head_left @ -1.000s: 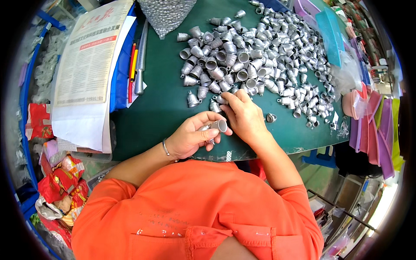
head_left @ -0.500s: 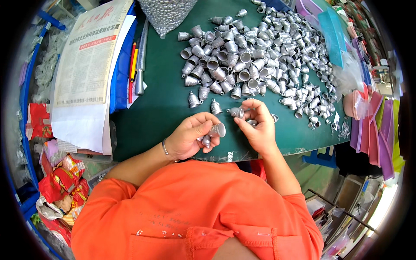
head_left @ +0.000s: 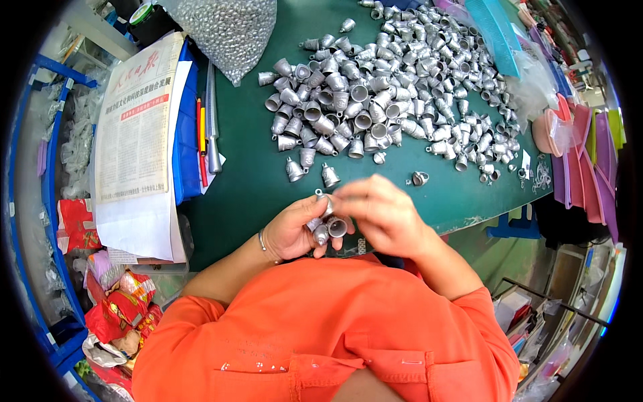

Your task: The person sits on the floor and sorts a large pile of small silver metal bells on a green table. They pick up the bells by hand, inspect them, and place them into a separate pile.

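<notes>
Near the table's front edge, my left hand [head_left: 289, 229] is closed around a few small silver metal bells [head_left: 337, 228]. One of them shows its hollow mouth, and another has its loop end up by the thumb. My right hand [head_left: 387, 213] is right beside it, over the bells, its fingers smeared by motion; whether they grip a bell I cannot make out. Two single bells, a tilted one [head_left: 295, 170] and an upright one [head_left: 329, 175], are on the table just beyond my left hand. Past my right hand lies another bell [head_left: 420, 178].
A large heap of silver bells [head_left: 362, 94] spreads over the green table [head_left: 248, 127]. Behind on the left are a clear bag of small silver balls [head_left: 228, 33], a newspaper [head_left: 137, 127] on a blue tray [head_left: 188, 134], and pens [head_left: 201, 134]. Colourful strips [head_left: 589, 187] hang at the right.
My right hand has moved left with a bell toward my left hand. A further bell now shows among those in my left hand. The view has shifted slightly.
</notes>
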The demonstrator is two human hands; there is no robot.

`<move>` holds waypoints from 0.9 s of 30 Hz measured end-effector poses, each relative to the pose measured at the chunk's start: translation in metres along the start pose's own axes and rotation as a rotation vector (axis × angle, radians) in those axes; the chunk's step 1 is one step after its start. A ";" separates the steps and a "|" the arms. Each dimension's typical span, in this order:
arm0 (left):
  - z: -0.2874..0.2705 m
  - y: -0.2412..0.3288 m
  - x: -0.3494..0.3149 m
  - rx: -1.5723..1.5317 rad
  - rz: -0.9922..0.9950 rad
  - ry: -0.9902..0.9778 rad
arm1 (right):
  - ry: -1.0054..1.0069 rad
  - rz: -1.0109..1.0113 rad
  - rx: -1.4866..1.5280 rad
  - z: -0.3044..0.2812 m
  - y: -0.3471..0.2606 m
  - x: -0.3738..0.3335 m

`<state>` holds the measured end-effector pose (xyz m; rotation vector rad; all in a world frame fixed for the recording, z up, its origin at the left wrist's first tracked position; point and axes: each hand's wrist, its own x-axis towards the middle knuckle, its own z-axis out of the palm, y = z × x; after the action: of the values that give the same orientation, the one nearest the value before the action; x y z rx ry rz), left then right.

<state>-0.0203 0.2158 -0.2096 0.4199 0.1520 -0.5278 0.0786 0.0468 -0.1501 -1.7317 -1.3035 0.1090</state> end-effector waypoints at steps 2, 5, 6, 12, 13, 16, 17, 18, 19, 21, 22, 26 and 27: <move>-0.006 -0.002 0.002 -0.028 0.042 -0.036 | 0.053 0.057 -0.309 -0.001 0.021 0.005; -0.005 0.000 0.002 -0.009 0.047 -0.046 | -0.097 0.135 -0.667 -0.005 0.042 0.018; -0.002 0.000 0.001 0.032 0.038 -0.030 | -0.124 0.090 -0.672 -0.006 0.047 0.021; -0.004 -0.004 0.001 -0.030 0.064 -0.055 | -0.037 0.289 -0.218 -0.011 0.049 0.018; -0.004 -0.002 0.002 -0.045 0.054 -0.057 | 0.012 0.375 -0.020 -0.012 0.046 0.016; -0.008 -0.003 0.003 -0.087 0.021 -0.088 | 0.054 0.429 0.291 -0.015 0.041 0.008; -0.006 -0.002 0.003 -0.059 0.013 -0.072 | 0.071 0.422 0.375 -0.016 0.040 0.006; -0.003 0.000 0.003 -0.030 0.005 -0.055 | 0.097 0.513 0.643 -0.016 0.039 0.003; 0.000 0.000 0.003 -0.002 -0.002 -0.039 | 0.125 0.598 0.912 -0.017 0.037 0.000; 0.001 -0.001 0.003 0.002 -0.025 -0.025 | 0.175 0.748 1.458 -0.018 0.034 -0.003; 0.001 -0.001 0.003 0.004 -0.036 -0.018 | 0.157 0.781 1.523 -0.017 0.034 -0.004; 0.001 -0.002 0.003 0.027 -0.043 -0.025 | 0.193 0.852 1.624 -0.014 0.031 -0.006; 0.003 -0.001 0.003 0.030 -0.046 -0.002 | 0.126 0.882 1.462 -0.012 0.025 -0.004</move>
<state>-0.0179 0.2121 -0.2083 0.4456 0.1520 -0.5766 0.1016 0.0359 -0.1629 -0.8024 -0.0414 1.1137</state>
